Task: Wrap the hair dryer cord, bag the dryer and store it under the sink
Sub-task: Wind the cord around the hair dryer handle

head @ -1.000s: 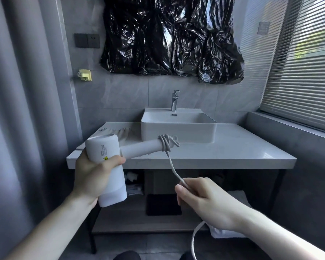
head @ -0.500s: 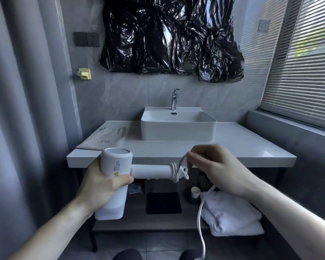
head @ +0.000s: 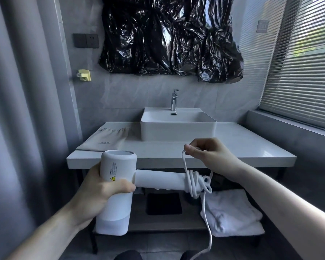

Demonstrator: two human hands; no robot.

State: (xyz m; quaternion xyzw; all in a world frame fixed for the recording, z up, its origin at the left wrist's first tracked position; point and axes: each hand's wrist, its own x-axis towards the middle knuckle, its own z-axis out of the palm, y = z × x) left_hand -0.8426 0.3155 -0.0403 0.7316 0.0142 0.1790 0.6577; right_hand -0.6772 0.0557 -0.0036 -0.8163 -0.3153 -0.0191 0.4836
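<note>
Gripping the smooth white cylindrical barrel of the hair dryer (head: 115, 192) in the left hand (head: 98, 194), thumb curled across the front below a yellow warning triangle. Pointing the round matte handle rightward, level, in front of the counter edge. Pinching a loop of thin white cord (head: 185, 166) between thumb and fingertips of the right hand (head: 208, 154), just above the handle's end. Showing several loose coils bunched around that end, the remaining cord trailing down toward the floor. Lying flat on the pale stone countertop (head: 251, 147), left of the rectangular white basin (head: 178, 126): a beige cloth drawstring bag (head: 105, 139). Sitting on the lower shelf: folded white towels (head: 233, 212) and a black square mat (head: 164, 203). Covering the wall above the chrome faucet (head: 174, 100): crinkled glossy black plastic (head: 169, 36).
</note>
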